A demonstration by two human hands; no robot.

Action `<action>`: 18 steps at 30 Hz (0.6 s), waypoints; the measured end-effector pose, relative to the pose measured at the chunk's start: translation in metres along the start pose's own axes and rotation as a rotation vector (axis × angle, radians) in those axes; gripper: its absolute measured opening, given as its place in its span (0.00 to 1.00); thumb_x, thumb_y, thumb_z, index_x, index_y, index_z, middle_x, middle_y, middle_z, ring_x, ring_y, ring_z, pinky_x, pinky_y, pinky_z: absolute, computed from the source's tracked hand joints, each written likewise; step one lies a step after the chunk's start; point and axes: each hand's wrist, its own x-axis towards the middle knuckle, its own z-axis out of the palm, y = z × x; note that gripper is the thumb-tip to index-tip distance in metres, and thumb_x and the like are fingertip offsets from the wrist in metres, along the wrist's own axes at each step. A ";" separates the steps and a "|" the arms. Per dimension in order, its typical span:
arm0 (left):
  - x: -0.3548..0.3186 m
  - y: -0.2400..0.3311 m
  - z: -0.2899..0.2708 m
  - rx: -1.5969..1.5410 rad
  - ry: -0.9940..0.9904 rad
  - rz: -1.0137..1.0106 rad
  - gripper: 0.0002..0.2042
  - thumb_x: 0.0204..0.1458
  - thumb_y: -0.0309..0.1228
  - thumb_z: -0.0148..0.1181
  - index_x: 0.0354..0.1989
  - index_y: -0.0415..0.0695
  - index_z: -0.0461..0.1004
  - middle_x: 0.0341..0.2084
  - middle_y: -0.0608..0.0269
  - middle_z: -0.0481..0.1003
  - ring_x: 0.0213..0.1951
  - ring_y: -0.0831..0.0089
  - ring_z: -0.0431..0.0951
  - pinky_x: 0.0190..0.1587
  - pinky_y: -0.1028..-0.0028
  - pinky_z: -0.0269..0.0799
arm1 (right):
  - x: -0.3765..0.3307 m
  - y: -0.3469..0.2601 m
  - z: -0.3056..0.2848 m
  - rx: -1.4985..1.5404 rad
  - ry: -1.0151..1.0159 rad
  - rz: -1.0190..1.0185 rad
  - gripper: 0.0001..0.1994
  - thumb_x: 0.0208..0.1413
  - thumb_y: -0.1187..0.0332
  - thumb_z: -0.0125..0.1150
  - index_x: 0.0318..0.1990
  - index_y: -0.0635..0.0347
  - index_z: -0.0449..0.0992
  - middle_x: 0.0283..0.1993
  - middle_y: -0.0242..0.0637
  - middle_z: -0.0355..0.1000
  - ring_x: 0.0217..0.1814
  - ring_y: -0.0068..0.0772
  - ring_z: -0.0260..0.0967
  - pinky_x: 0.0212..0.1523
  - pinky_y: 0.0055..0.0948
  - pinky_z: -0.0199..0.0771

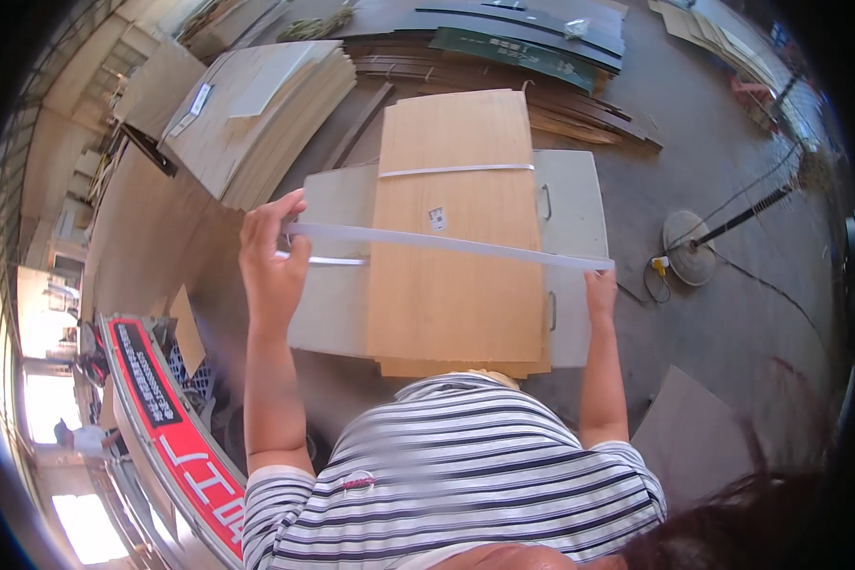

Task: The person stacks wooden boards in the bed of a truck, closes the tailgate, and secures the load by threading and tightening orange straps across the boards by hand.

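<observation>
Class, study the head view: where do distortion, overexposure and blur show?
Head view, left: the long red sign with white lettering bows under fisheye distortion; head view, lower left: a bright rectangular opening is blown out to white; head view, lower right: the dark strands of hair are blurred; head view, centre: the flat white strap reads comparatively clearly.

The strap is plain white, tinged faintly lilac, and the band beyond it is white too. The stack of panels is a warm honey tan with a faint woodgrain; its label is white marked with black. The surface beneath is pale grey. Dark and white stripes cross the shirt (a small reddish emblem interrupts them). The sign is red, black and white.
</observation>
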 end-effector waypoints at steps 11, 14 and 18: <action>-0.134 -0.141 0.093 0.298 -0.171 -0.310 0.34 0.40 0.26 0.68 0.60 0.46 0.61 0.51 0.52 0.65 0.55 0.54 0.64 0.62 0.58 0.56 | -0.074 -0.003 -0.048 -0.080 -0.067 0.090 0.14 0.54 0.69 0.56 0.46 0.66 0.70 0.42 0.45 0.74 0.44 0.37 0.73 0.48 0.34 0.71; -0.235 -0.187 0.126 -0.030 -0.180 -0.938 0.34 0.40 0.29 0.69 0.58 0.36 0.62 0.49 0.51 0.68 0.53 0.56 0.68 0.56 0.59 0.64 | -0.110 0.009 -0.048 -0.244 -0.178 0.152 0.14 0.57 0.61 0.56 0.40 0.65 0.71 0.35 0.43 0.75 0.39 0.34 0.73 0.44 0.33 0.72; -0.344 -0.185 0.135 -0.387 -0.075 -1.509 0.27 0.44 0.28 0.66 0.53 0.36 0.64 0.43 0.53 0.68 0.42 0.67 0.71 0.42 0.66 0.71 | -0.158 0.025 -0.043 -0.256 -0.239 0.207 0.18 0.56 0.55 0.58 0.36 0.64 0.70 0.30 0.42 0.74 0.32 0.35 0.72 0.38 0.33 0.72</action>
